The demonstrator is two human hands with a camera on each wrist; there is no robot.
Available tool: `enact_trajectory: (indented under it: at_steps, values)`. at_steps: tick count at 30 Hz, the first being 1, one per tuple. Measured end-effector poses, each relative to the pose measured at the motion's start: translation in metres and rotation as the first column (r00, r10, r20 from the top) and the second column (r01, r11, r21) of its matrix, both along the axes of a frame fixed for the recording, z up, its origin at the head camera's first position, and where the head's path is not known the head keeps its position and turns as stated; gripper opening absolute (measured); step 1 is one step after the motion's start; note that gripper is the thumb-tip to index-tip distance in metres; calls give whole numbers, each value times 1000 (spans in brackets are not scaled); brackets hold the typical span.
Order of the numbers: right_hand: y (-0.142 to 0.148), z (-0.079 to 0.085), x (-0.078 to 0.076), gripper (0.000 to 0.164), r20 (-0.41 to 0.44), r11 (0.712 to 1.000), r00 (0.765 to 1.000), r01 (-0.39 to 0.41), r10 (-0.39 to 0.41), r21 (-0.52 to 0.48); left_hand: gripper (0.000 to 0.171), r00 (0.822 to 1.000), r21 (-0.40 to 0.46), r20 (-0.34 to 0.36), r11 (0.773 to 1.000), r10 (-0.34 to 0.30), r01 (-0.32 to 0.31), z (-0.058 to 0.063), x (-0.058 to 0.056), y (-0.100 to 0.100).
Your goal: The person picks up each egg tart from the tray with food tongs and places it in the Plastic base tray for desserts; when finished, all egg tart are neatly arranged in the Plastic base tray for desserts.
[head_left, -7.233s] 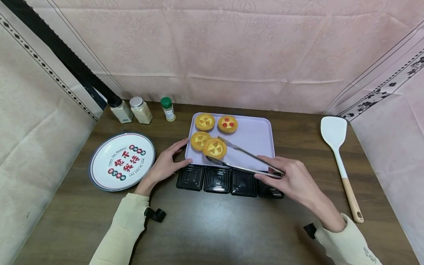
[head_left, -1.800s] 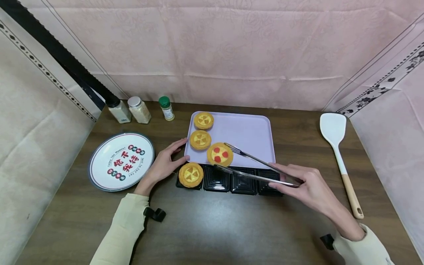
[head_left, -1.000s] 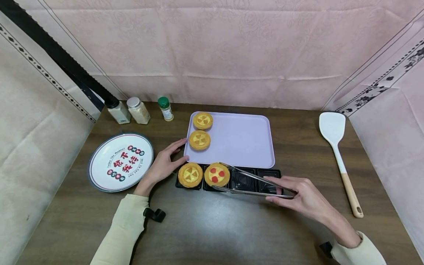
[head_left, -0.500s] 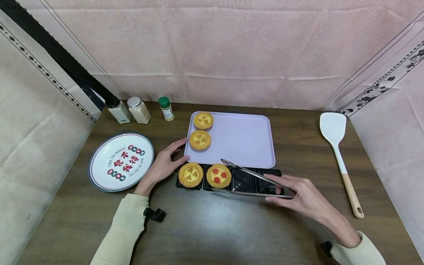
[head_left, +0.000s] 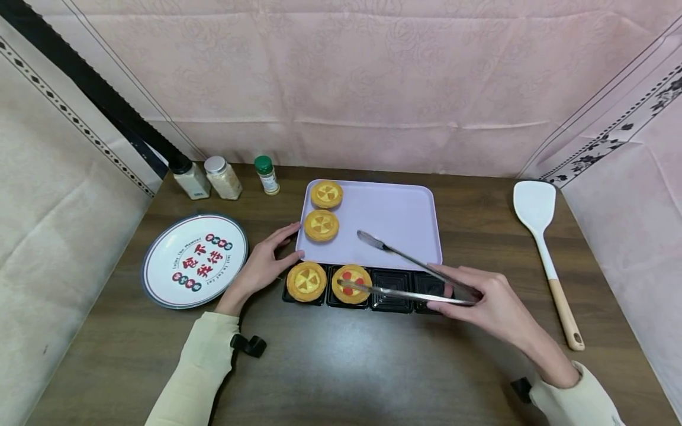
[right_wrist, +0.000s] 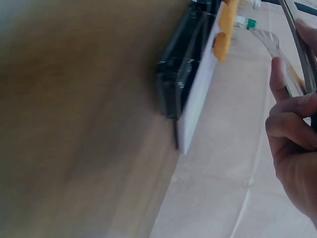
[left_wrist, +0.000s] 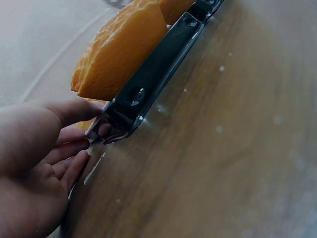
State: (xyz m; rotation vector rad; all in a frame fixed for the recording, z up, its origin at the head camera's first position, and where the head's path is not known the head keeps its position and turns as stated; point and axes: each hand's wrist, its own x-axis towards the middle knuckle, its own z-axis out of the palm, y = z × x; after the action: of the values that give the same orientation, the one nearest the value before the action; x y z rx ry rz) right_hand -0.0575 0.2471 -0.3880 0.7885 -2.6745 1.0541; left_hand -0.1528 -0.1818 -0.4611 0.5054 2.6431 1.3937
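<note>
My right hand (head_left: 487, 296) holds metal tongs (head_left: 405, 254), whose arms are spread apart with nothing between the tips. One arm passes over the red-dotted tart (head_left: 351, 275), the other over the lilac tray (head_left: 394, 219). That tart sits in the second cell from the left of a black compartment tray (head_left: 391, 290); a yellow-patterned tart (head_left: 306, 281) fills the leftmost cell. Two more yellow tarts, a far one (head_left: 327, 194) and a nearer one (head_left: 321, 225), lie at the lilac tray's left. My left hand (head_left: 266, 260) rests against that tray's left edge, fingers extended.
A white plate with red lettering (head_left: 195, 260) lies to the left. Behind it stand a white-lidded jar (head_left: 223, 177), a green-capped jar (head_left: 267, 176) and a black-topped grinder (head_left: 192, 179). A white turner with a wooden handle (head_left: 535, 207) lies on the right.
A yellow tart, then the red-dotted tart, moved from the lilac tray into the black tray's two left cells. The tongs then released the red-dotted tart, rose and spread. My left hand stayed put.
</note>
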Motion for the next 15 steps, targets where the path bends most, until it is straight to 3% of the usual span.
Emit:
enact_trajectory:
  at_steps: [8,15]
  values:
    - [-29,9,-42,52,-22,978,979,200,-201,-55,63,1000,-8,-11,1000,-2,2,-1,0,0]
    - [-57,2,-83,57,7,968,968,250,-250,-32,62,1000,-5,-16,1000,2,-2,-1,0,0]
